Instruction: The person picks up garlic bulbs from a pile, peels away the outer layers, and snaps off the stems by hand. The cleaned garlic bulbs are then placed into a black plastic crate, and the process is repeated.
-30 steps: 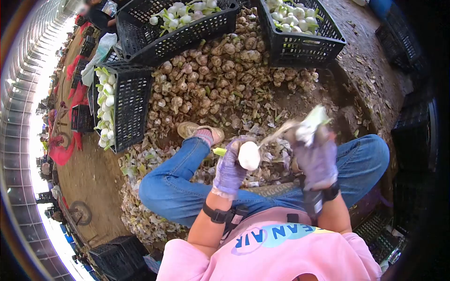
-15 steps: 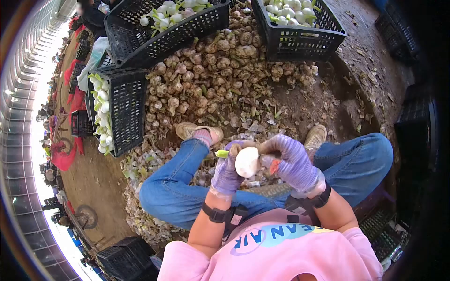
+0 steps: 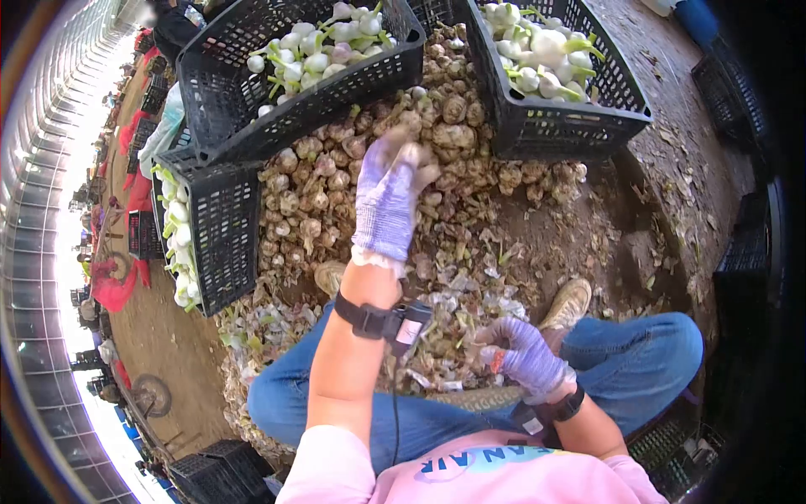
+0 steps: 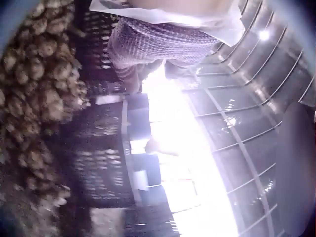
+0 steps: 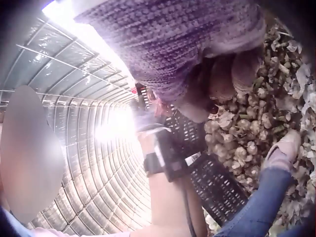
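Note:
My left hand (image 3: 388, 195), in a purple knit glove, is stretched out over a heap of unpeeled garlic bulbs (image 3: 323, 181). Its blurred fingers look spread, with no bulb showing in them. The left wrist view has only part of this glove (image 4: 158, 42). Low by the right knee, my gloved right hand (image 3: 525, 357) has bent fingers and a small orange-red patch near the thumb. In the right wrist view its bent fingers (image 5: 232, 76) show close up; I cannot tell whether they hold something small. A large white garlic bulb (image 3: 549, 48) appears over the right-hand crate (image 3: 571, 134).
Black crates with peeled garlic stand around the heap: one at the back (image 3: 294, 118), another at the left (image 3: 222, 239). Peel scraps (image 3: 445, 336) cover the ground between the legs. A seated person (image 3: 175, 34) is at the far left; a crate (image 3: 220, 466) stands at lower left.
Both hands were together at a white garlic bulb above the lap. The left has since let go of it and reached forward over the heap; the right has drawn back lower.

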The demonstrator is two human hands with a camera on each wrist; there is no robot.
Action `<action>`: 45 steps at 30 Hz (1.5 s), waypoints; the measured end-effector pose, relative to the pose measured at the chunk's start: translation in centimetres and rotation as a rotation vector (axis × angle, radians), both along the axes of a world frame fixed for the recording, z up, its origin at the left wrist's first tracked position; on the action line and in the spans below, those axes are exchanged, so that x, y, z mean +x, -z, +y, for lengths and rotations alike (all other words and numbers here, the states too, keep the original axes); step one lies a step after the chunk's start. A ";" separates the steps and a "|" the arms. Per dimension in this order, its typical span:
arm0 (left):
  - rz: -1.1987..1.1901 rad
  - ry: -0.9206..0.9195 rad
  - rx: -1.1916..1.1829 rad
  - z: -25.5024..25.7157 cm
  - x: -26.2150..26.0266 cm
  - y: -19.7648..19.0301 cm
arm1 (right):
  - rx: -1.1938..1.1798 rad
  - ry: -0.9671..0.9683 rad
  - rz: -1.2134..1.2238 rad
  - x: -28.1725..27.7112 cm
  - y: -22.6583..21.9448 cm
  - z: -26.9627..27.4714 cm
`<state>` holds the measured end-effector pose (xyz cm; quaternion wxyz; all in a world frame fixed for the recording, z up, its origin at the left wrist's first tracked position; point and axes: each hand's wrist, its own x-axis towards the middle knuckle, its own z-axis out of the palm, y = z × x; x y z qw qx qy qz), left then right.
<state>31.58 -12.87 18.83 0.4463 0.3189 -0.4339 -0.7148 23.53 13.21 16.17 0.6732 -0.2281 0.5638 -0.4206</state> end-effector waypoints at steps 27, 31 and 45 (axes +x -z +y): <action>-0.699 0.286 -0.655 10.3 4.0 -0.2 | -0.328 0.485 -0.013 -1.0 -1.7 -3.4; -0.691 0.219 -1.005 14.6 6.3 -3.0 | -0.323 0.395 -0.113 0.5 -3.8 -1.6; -0.356 0.283 -0.311 20.6 10.6 -5.8 | -0.266 0.213 -0.258 2.1 -8.8 2.8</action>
